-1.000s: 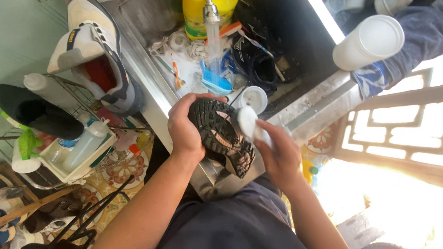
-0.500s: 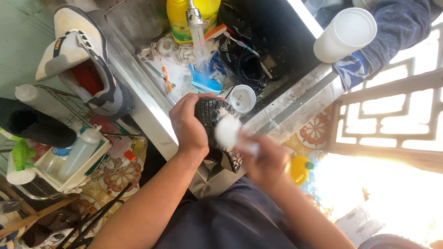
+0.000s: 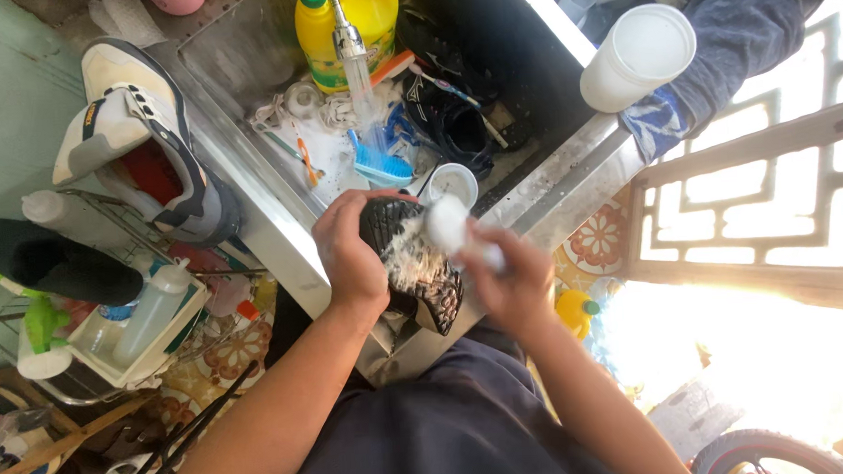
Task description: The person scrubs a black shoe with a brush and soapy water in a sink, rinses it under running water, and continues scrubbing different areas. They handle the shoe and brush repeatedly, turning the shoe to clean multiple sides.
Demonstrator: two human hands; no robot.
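Since the earlier frames the right hand (image 3: 514,285) has slid the white brush (image 3: 447,224) up from the shoe's heel end toward its upper end, and white suds now lie on the sole where little lather showed a second ago; the view has also drifted, so the tap sits higher in frame

Right hand: closed round the brush handle, blurred mid-stroke, brush head touching the sole
Left hand (image 3: 351,254): fingers wrapped over the edge of the dark shoe (image 3: 413,266), clamping it sole-up over the near rim of the steel sink (image 3: 250,225)

Progress, as a judgement: scrubbing under way. Foam covers the middle of the sole; the lower end looks unlathered, and nothing is rinsed yet. Uppers cannot be seen

Outward: tap (image 3: 344,27) running onto a blue brush (image 3: 380,163) in the basin, small white cup (image 3: 454,181) just beyond the shoe, yellow detergent jug (image 3: 346,27) behind, more dark footwear (image 3: 459,122) in the basin. White sneaker (image 3: 138,136) propped left of the sink; wire rack with bottles (image 3: 141,320) below it. White tub (image 3: 636,57) at upper right
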